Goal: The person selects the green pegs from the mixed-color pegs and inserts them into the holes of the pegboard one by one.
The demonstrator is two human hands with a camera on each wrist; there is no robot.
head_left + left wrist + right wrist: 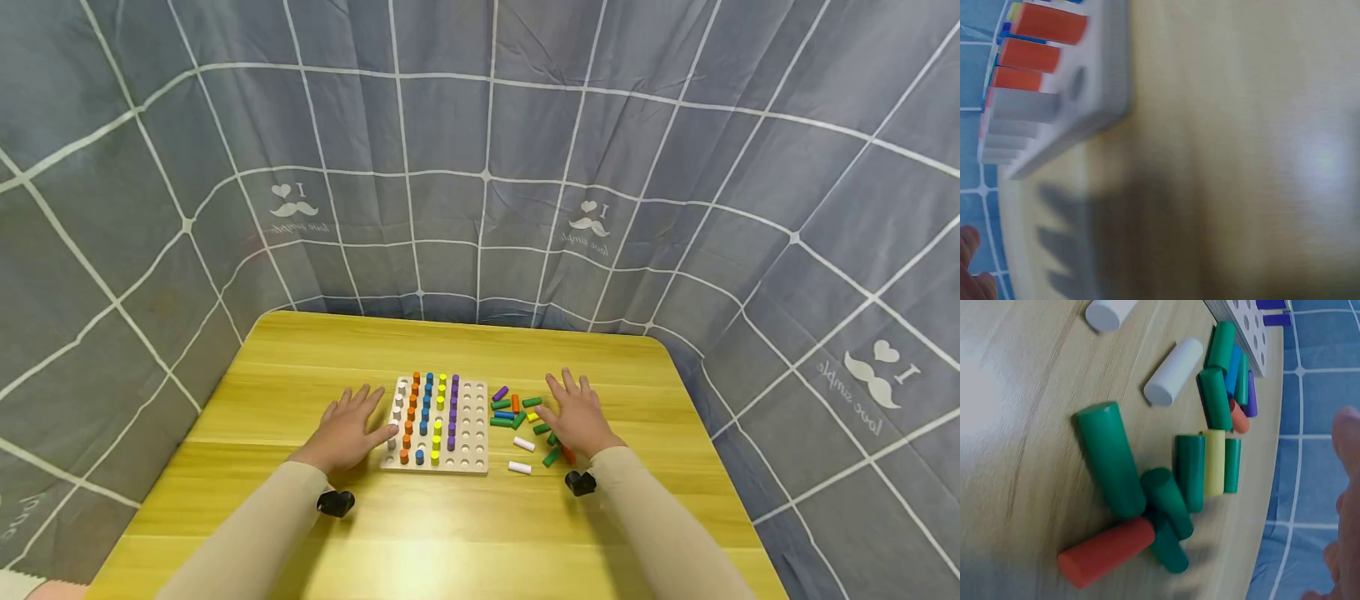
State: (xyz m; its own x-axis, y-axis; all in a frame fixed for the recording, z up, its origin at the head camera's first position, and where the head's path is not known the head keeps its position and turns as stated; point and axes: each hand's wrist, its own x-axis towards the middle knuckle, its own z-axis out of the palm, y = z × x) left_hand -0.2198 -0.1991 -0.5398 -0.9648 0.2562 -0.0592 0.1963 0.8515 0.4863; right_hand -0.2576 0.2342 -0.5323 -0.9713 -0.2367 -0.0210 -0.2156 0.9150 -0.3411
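Observation:
A pale wooden pegboard [471, 467] holds rows of upright pegs in white, orange, blue, yellow and purple. Its right-hand holes have no pegs in them. My left hand [343, 433] is spread at the board's left edge, its thumb tip overlapping the white pegs [1025, 105] in the head view. My right hand [581, 421], fingers spread, hovers over the right side of a group of loose pegs, holding none. Among these lie several green pegs [1110, 459], two white pegs [1174, 372], a yellow peg [1214, 462] and an orange-red peg [1107, 551]. Part of the group is hidden beneath the hand.
The board and loose pegs lie on a yellow wood-grain table [420, 533]. A grey curtain [450, 208] with white grid lines stands around its back and sides. Near the loose group's left end are a purple peg [500, 393] and a blue peg [505, 415].

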